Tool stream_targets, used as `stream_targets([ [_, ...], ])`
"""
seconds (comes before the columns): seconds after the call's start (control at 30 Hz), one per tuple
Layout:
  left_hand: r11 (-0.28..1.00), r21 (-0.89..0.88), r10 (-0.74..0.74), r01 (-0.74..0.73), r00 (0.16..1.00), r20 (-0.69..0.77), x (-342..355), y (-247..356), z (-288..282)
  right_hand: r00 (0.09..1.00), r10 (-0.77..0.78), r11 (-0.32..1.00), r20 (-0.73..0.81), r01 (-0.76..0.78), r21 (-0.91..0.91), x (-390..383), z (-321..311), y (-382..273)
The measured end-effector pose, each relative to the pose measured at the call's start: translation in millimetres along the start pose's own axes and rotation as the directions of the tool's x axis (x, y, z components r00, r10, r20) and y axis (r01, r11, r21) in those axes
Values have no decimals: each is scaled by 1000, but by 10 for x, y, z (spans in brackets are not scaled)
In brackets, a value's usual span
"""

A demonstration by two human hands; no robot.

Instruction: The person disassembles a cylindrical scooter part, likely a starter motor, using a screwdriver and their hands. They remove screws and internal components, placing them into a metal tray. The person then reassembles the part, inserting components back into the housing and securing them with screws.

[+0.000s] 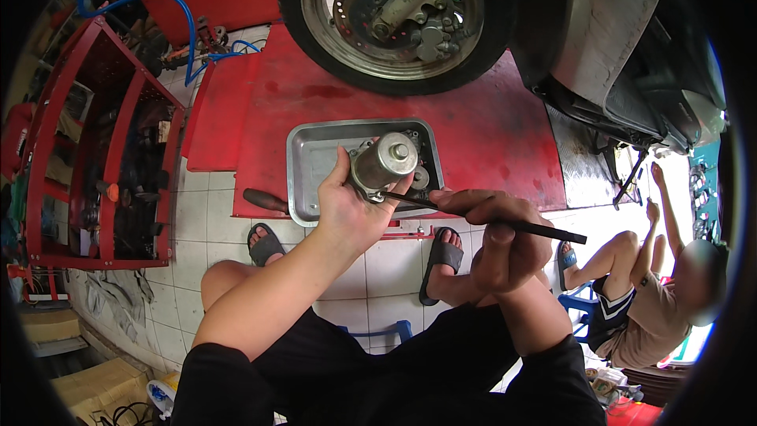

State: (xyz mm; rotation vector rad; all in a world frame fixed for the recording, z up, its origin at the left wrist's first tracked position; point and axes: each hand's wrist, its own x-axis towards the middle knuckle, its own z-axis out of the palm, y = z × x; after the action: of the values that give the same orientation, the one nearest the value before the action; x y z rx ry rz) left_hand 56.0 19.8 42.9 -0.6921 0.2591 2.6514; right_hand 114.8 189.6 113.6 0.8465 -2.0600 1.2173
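Above a metal tray (pixel 293 173), my left hand (pixel 347 209) grips a worn cylindrical metal motor (pixel 377 166) with a small round boss on its end cap. Closed round a slim black rod-shaped tool (pixel 548 230) is my right hand (pixel 509 237). The tool's thin end reaches the base of the motor near my left fingers; whether it touches cannot be made out. Several greasy metal parts (pixel 422 176) lie in the tray's right side, partly hidden by the motor. A dark tool handle (pixel 266 201) rests beside the tray's left edge.
A scooter's front wheel (pixel 398 83) stands on the red platform (pixel 489 142) beyond the tray. At left is a red tool rack (pixel 118 142), with a blue air hose (pixel 185 12) behind it. Another person (pixel 646 300) sits at right on a blue stool (pixel 579 305).
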Motion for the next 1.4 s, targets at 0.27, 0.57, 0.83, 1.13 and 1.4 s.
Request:
stream_targets([
  [0.27,999,-22,-23,24,999,39,19,-13,-54,942,-258,946,215,292,-143,-82,-83,239],
  [0.57,999,1,-37,37,999,11,-14,-13,3,955,-211,968,209,233,-91,-89,-60,184],
  [0.83,999,54,-9,3,995,100,44,-44,-135,989,9,997,145,-20,73,5,22,21],
  [1.13,993,118,-8,-3,996,91,51,-110,-190,972,211,977,101,-208,-45,-70,-83,158],
  [1.4,996,91,-28,20,996,85,37,-115,-174,977,166,986,132,-166,-11,-63,10,124],
])
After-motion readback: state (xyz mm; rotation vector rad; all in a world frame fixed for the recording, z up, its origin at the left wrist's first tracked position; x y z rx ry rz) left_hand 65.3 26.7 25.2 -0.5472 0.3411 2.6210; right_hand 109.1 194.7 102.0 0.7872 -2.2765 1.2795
